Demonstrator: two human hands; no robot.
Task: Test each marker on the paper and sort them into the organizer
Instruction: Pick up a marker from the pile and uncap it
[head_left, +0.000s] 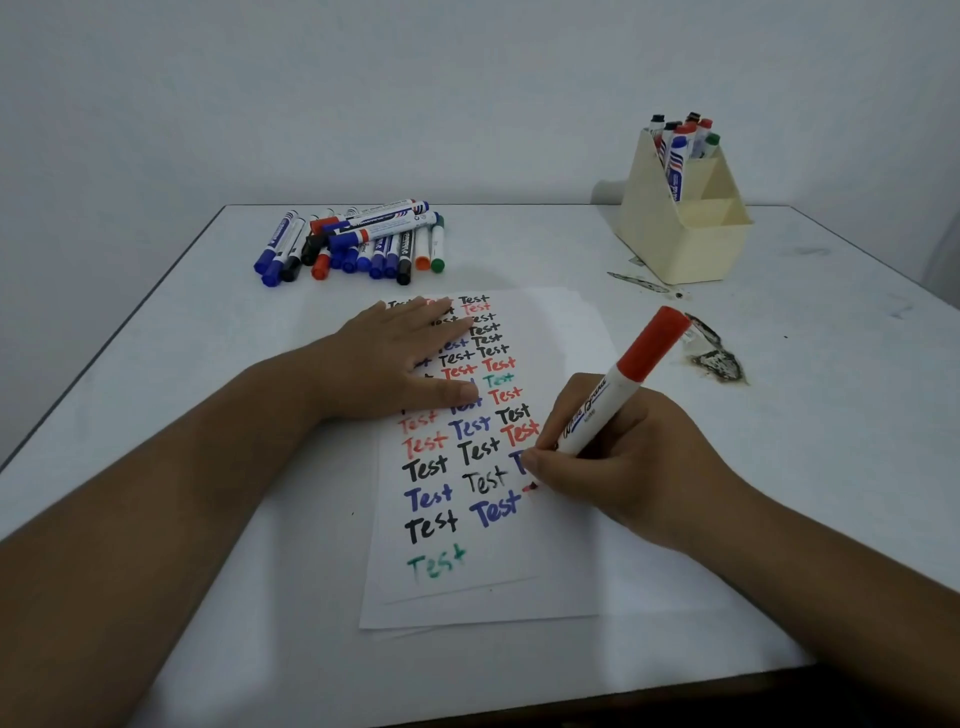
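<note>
A white paper (556, 571) lies at the table's middle, covered with many "Test" words in black, red, blue and green. My left hand (395, 358) lies flat on its upper part, fingers straight. My right hand (618, 462) grips a white marker with a red end (623, 379), tilted up to the right. Its tip touches the paper at a short red stroke on the right side. A pile of several capped markers (358, 244) lies at the back left. The cream organizer (680, 239) at the back right holds several markers upright in its rear compartment.
Dark stains and peeled patches (717, 358) mark the white table (208, 389) right of the paper, below the organizer. A pale wall stands right behind the table. The table's front edge runs along the bottom right.
</note>
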